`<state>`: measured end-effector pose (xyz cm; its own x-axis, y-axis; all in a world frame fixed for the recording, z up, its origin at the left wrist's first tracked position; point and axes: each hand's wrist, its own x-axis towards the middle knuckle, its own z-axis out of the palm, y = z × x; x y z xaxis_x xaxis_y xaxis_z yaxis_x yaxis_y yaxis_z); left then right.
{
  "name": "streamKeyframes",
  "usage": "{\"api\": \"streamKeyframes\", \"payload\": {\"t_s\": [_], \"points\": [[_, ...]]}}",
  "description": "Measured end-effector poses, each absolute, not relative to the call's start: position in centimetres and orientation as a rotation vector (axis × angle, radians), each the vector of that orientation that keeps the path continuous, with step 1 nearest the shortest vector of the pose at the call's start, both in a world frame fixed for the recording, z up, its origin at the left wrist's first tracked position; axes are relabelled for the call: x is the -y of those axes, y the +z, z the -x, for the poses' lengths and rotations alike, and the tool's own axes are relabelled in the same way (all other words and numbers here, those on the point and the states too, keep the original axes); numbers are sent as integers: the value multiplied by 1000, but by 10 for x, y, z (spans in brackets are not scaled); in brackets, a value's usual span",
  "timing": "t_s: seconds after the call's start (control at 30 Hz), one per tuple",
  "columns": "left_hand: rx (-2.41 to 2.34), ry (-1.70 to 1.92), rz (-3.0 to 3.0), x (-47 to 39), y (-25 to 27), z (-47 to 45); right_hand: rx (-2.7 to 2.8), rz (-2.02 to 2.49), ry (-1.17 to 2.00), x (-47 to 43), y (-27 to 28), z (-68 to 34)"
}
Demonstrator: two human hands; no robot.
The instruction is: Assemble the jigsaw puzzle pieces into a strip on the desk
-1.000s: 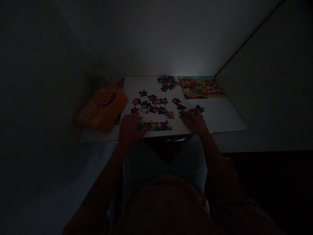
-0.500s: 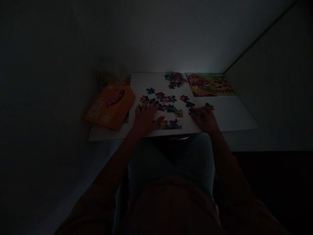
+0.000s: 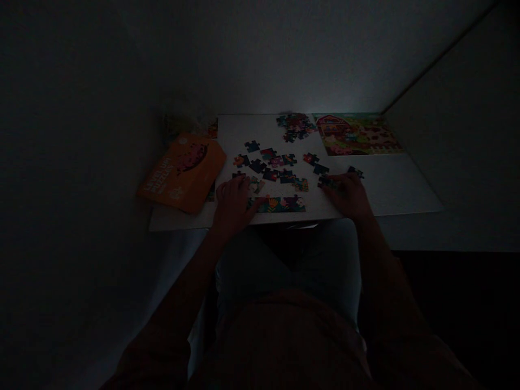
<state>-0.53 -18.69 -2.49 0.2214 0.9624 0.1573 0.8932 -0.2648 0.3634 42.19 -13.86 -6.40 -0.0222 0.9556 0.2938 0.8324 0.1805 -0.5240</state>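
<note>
The scene is very dark. My left hand [image 3: 233,203] lies flat on the white board [image 3: 390,189], fingers apart. Its fingertips touch a pale puzzle piece [image 3: 256,186], and its thumb sits beside a joined strip of pieces [image 3: 280,204] at the near edge. My right hand [image 3: 350,196] rests to the right, its fingertips pinching a dark puzzle piece [image 3: 327,183]. Several loose pieces [image 3: 270,162] are scattered between and beyond both hands.
An orange puzzle box [image 3: 182,170] lies tilted at the left of the board. A heap of pieces [image 3: 294,125] and a farm picture [image 3: 357,134] sit at the back. Walls close in behind and on the right. My lap is below the near edge.
My left hand reached forward into the loose pieces, then drew back toward the near edge with a pale piece at its fingertips. The right hand stayed on its piece. The view shifted slightly.
</note>
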Motion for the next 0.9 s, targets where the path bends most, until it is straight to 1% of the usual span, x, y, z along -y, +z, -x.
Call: {"api": "streamKeyframes", "payload": {"t_s": [0.1, 0.3, 0.77, 0.9], "points": [[-1895, 584, -2196, 175, -22, -2, 1893, 1666, 295, 138, -64, -424], [-1999, 483, -2205, 153, -12, -12, 1909, 1641, 339, 137, -67, -425], [-1859, 520, -2204, 151, -2, -7, 1879, 1579, 245, 132, -72, -426], [-1884, 565, -2196, 154, -3, -5, 1887, 1577, 238, 131, -75, -428]]}}
